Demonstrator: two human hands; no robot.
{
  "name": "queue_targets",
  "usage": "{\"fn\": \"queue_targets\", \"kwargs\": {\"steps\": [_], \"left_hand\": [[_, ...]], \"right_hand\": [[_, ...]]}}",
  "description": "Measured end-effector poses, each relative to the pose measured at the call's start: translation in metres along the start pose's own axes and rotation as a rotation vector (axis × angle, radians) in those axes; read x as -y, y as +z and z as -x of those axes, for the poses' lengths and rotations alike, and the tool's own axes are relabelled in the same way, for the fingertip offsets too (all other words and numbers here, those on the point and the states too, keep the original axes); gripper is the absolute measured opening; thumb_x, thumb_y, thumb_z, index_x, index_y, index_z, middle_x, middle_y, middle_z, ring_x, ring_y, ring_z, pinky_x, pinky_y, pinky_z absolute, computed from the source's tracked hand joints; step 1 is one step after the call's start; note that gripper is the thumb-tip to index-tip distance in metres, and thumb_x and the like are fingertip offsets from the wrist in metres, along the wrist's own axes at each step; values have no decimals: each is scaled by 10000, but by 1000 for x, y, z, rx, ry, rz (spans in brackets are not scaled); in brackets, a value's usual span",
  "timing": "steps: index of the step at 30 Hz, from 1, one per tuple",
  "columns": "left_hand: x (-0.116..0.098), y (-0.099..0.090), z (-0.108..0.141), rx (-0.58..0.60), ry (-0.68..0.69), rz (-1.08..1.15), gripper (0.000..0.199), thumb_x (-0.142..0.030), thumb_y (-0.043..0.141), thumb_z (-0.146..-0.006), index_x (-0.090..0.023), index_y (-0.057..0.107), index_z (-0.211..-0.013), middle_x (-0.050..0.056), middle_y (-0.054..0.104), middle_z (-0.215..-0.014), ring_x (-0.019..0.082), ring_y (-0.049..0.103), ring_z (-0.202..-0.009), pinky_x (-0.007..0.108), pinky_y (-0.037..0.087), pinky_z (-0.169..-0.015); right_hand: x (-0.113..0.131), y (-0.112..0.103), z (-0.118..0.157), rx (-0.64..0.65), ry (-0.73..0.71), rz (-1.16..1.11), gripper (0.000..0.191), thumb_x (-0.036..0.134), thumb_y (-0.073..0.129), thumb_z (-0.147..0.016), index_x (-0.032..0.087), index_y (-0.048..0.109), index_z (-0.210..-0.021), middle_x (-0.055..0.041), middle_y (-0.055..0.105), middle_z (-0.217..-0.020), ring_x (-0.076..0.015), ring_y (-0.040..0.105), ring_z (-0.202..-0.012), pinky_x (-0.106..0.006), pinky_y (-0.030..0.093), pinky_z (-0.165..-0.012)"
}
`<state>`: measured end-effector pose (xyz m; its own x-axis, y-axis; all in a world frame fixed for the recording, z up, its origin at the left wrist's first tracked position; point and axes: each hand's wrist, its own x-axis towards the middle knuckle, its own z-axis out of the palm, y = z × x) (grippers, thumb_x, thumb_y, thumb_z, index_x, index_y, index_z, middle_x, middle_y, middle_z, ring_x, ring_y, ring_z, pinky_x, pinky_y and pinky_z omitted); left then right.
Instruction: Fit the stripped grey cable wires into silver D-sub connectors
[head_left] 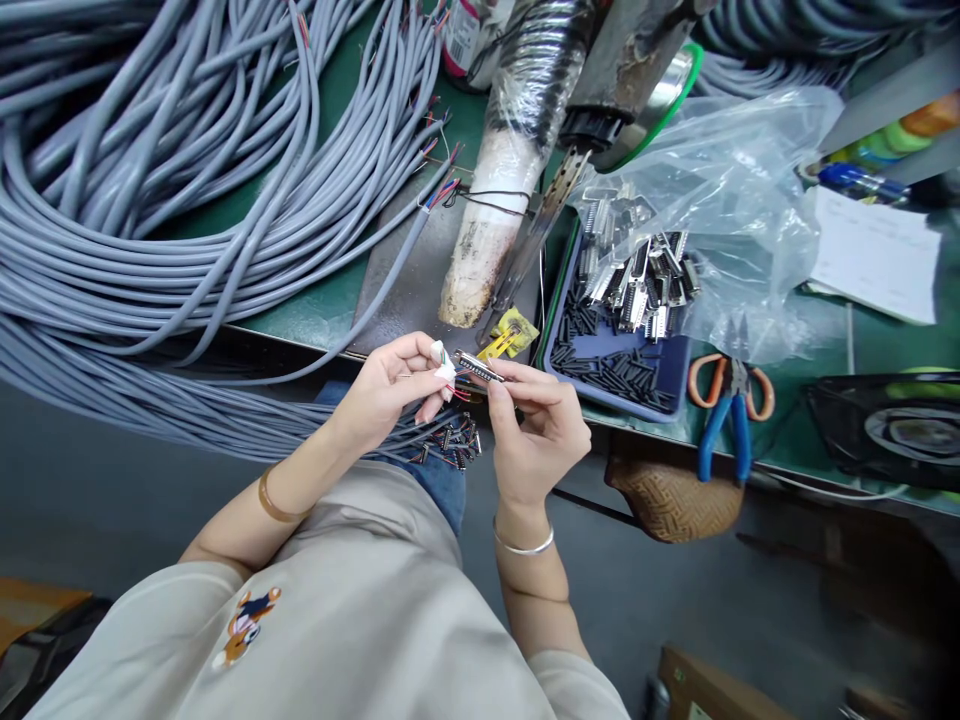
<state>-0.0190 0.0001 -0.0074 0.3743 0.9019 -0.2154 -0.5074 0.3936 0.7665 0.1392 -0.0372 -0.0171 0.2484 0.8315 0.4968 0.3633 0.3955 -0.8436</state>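
By the worktop's (793, 432) near edge, our left hand (391, 388) pinches wires (459, 393), our right hand (541, 418) a connector (478, 370); we're likely joining them, which next needs steady alignment.

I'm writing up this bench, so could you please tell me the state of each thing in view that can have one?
Left hand: pinching coloured wires
Right hand: pinching a connector
Connector: held, wire joints unclear
Grey cables: bundled, some ends stripped
Blue tray: loaded, partly under plastic bag
Plastic bag: crumpled
Blue-handled pliers: handles apart
Thick tube: wrapped, stained at its lower end
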Motion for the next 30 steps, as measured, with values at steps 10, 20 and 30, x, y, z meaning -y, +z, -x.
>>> {"fn": "queue_targets", "kwargs": {"steps": [10, 20, 30], "left_hand": [[5, 15, -2, -233, 278, -314, 259, -256, 830, -735, -165, 588, -724, -11, 671, -736, 30, 503, -502, 148, 429, -472], [9, 22, -13, -307, 431, -459, 171, -232, 764, -791, -167, 609, -758, -9, 659, -731, 80, 616, -628, 164, 525, -596], [9, 25, -12, -290, 572, -528, 133, -175, 723, -825, -174, 606, -762, -23, 669, -730, 67, 626, -618, 149, 515, -600]], "right_hand": [[-7, -1, -5, 78, -171, 175, 144, 109, 727, -889, 236, 668, -921, -34, 796, -1077, -185, 778, -978, -350, 656, -837], [-13, 2, -16, 46, -256, 236, 137, 124, 718, -901, 239, 646, -915, -29, 793, -1081, -193, 779, -966, -342, 654, -790], [-5, 3, -20, 31, -323, 302, 171, 105, 761, -870, 243, 675, -924, -33, 800, -1091, -183, 783, -944, -325, 664, -795]]}}
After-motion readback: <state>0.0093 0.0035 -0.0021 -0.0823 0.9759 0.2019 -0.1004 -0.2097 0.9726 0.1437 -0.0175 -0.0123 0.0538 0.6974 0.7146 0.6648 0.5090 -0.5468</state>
